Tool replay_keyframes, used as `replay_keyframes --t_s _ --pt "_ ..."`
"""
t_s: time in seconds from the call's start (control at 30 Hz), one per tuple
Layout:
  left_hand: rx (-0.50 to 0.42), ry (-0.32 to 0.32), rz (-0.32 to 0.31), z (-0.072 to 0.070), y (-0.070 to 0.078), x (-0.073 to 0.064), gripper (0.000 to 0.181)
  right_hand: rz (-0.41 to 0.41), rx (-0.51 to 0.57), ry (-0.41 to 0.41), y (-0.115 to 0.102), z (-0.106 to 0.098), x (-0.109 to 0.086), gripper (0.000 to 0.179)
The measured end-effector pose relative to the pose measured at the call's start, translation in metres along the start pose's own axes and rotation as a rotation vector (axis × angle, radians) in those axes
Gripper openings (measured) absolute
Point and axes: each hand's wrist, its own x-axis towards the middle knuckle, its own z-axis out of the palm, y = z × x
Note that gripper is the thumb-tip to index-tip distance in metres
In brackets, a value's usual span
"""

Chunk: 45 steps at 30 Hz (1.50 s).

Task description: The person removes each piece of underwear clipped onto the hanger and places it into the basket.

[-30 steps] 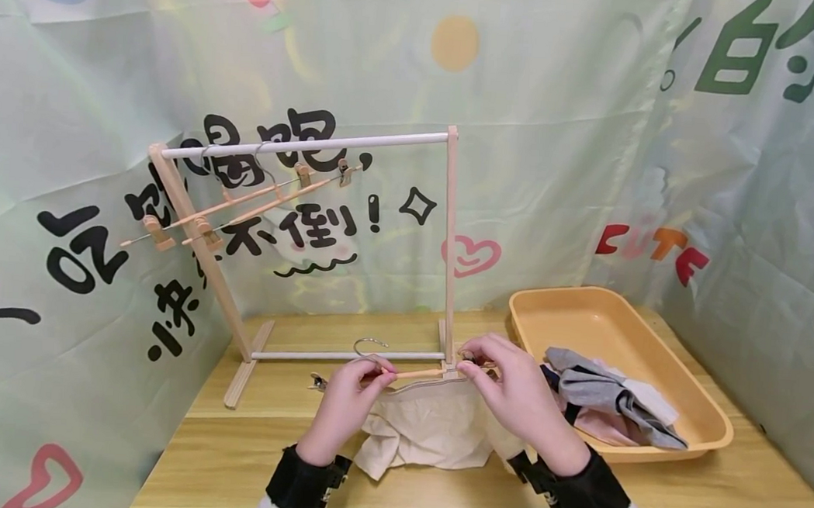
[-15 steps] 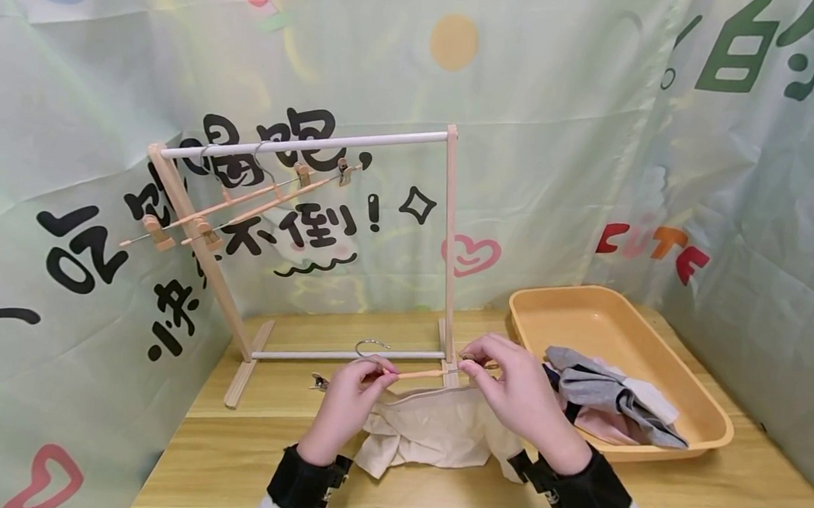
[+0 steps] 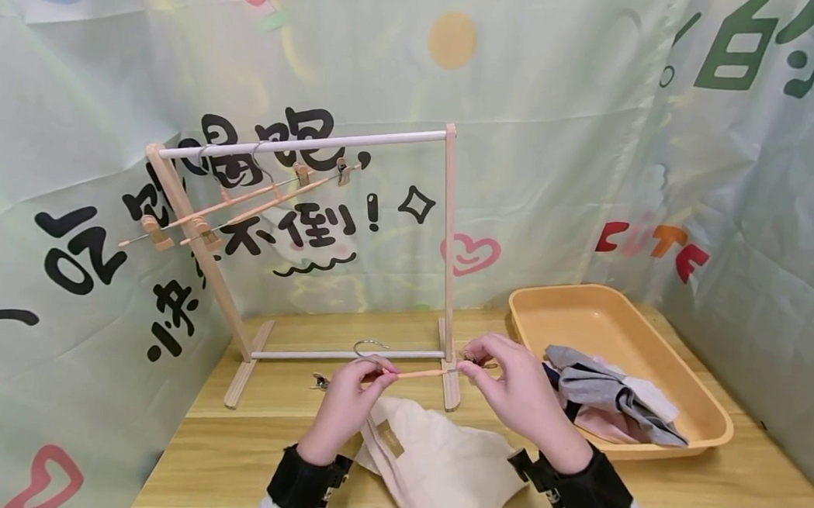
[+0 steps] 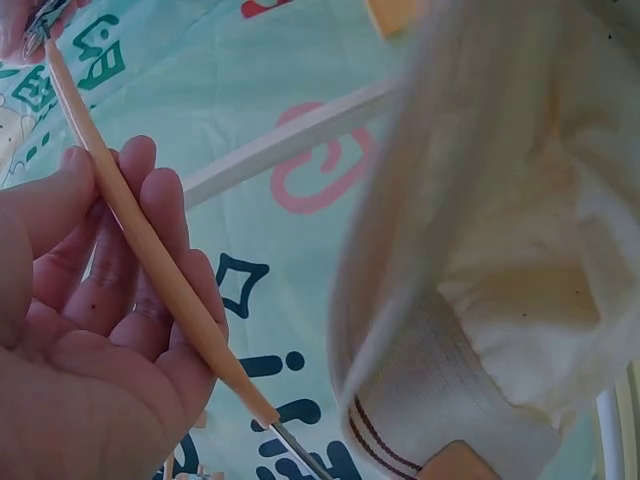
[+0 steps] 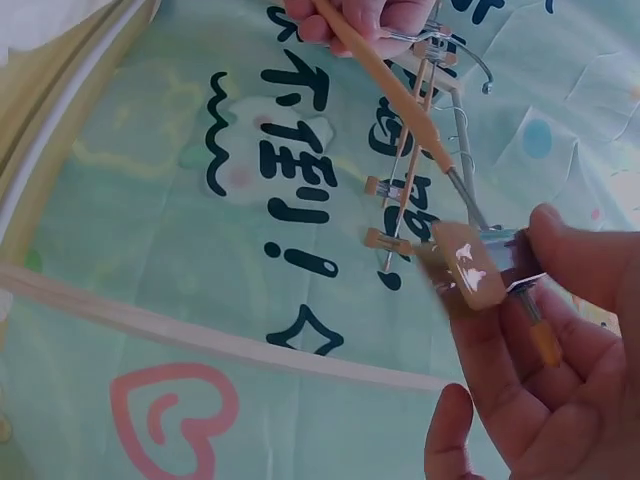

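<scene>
A small clip hanger spans both hands, its wooden bar (image 3: 419, 374) level and its metal hook (image 3: 368, 348) pointing up. My left hand (image 3: 349, 398) grips the bar near its middle. At the far end, my right hand (image 3: 511, 388) pinches the right clip (image 5: 465, 265), whose tan pads carry no cloth. Below the bar droops a cream garment (image 3: 443, 458) with a brown patch near its band. In the left wrist view, another tan clip (image 4: 460, 462) overlaps the garment's striped band; the left hand hides that meeting point in the head view.
Behind the hands stands a wooden rack (image 3: 448, 249) with a white top rail (image 3: 358, 140). Two clip hangers (image 3: 271, 194) hang at its left. An orange tray (image 3: 589, 296) at right holds grey, pink and white clothes (image 3: 601, 394). Printed fabric (image 3: 561, 139) walls the table.
The garment's right side has come away from the right clip and swung down to the lower left, turning its brown patch into view. Both hands keep nearly the same place on the hanger.
</scene>
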Motion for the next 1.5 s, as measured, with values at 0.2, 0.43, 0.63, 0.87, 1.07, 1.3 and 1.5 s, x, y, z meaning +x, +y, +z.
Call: replay_keyframes --t_s 0.2,0.43,0.63,0.87,1.07,1.3,1.5 --pt "-0.011 0.022 0.011 -0.002 0.0 0.0 0.004 0.033 0.002 -0.028 -0.001 0.0 -0.001 0.017" --pt "0.01 0.025 0.011 -0.003 0.0 0.001 0.004 0.082 -0.002 -0.058 -0.001 0.0 0.001 0.024" --pt "0.03 0.011 0.006 -0.003 0.001 0.0 0.004 0.118 -0.037 -0.086 -0.001 -0.001 0.002 0.034" --pt "0.049 0.002 0.007 -0.002 0.003 0.0 0.005 0.034 -0.145 -0.029 -0.004 0.003 0.001 0.047" --pt "0.066 -0.014 0.038 0.002 0.003 -0.001 0.006 -0.232 -0.14 0.143 -0.014 0.017 -0.002 0.029" --pt "0.101 -0.039 0.079 0.005 0.006 -0.003 0.009 -0.308 -0.184 0.0 -0.025 0.038 -0.01 0.029" --pt "0.115 -0.066 0.103 0.007 0.01 -0.004 0.009 -0.296 -0.231 -0.025 -0.025 0.053 -0.016 0.029"
